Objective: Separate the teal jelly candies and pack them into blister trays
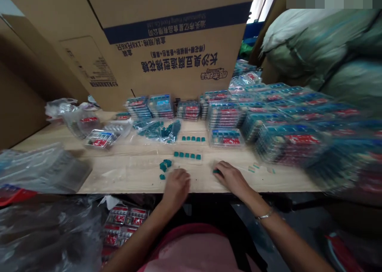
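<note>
My left hand (178, 185) is closed near the table's front edge, fingers curled down; whatever they hold, if anything, is hidden. Just left of it lies a loose group of small teal pieces (162, 167). My right hand (230, 177) pinches a small teal piece (216, 171) between thumb and fingers, low over the tabletop. Between and beyond the hands, several teal cubes (187, 156) sit in a row in a clear strip. A second row of teal cubes (193, 138) lies farther back. Thin pale strips (252, 169) rest right of my right hand.
An open clear bag of teal pieces (162, 131) lies behind the rows. Stacks of filled clear packs (225, 115) line the back and right. Nested clear trays (50, 168) stand at the left. A large cardboard box (179, 45) closes off the back.
</note>
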The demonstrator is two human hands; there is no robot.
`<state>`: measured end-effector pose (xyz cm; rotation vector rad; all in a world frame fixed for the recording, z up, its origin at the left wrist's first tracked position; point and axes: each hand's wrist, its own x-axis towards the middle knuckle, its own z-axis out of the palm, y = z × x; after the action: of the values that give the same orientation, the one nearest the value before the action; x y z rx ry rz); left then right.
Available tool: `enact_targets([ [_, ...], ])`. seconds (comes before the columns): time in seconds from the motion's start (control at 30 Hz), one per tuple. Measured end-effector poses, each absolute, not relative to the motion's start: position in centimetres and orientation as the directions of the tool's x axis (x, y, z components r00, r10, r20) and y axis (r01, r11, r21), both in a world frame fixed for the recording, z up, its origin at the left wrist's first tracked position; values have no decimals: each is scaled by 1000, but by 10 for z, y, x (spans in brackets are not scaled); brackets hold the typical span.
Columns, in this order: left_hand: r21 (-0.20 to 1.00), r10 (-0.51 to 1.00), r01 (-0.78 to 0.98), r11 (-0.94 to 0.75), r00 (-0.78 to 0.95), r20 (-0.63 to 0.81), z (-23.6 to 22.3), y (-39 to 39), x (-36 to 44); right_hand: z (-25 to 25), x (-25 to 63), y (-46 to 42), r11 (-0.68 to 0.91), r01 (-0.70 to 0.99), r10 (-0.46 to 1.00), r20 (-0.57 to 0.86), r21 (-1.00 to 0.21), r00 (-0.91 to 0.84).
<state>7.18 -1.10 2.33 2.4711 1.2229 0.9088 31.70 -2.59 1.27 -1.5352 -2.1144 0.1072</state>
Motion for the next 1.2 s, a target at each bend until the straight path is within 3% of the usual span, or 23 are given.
enact_targets([
  [0.1, 433, 877, 816, -383, 173, 448, 17, -6, 24, 20, 296, -29, 380, 864, 875, 430, -330, -220],
  [0.27, 563, 922, 750, -348, 164, 351, 5, -5, -4, 20, 228, -11, 519, 724, 848, 384, -455, -367],
  [0.4, 665, 947, 684, -299, 127, 295, 7, -4, -1, 11, 200, 11, 465, 680, 885, 307, -567, -350],
  [0.6, 720, 950, 629, -294, 113, 290, 11, 2, -5, 9, 212, 15, 449, 573, 890, 283, -686, -358],
  [0.7, 828, 972, 517, -216, 33, 233, 12, -1, -1, 15, 216, 4, 411, 523, 909, 294, -747, -295],
  [0.8, 953, 994, 286, -102, 4, 105, 15, -12, 14, 21, 211, -13, 296, 420, 954, 247, -858, -169],
  [0.93, 999, 993, 46, 9, 117, -14, 23, -25, 41, 21, 201, -33, 79, 115, 981, 57, -990, -185],
  [1.07, 987, 971, -86, 133, 210, -112, 28, -26, 53, 15, 202, -37, -190, -140, 969, -162, -972, -189],
  [1.2, 983, 953, -64, 174, 263, -152, 29, -24, 53, 15, 208, -42, -345, -315, 935, -297, -884, -193],
])
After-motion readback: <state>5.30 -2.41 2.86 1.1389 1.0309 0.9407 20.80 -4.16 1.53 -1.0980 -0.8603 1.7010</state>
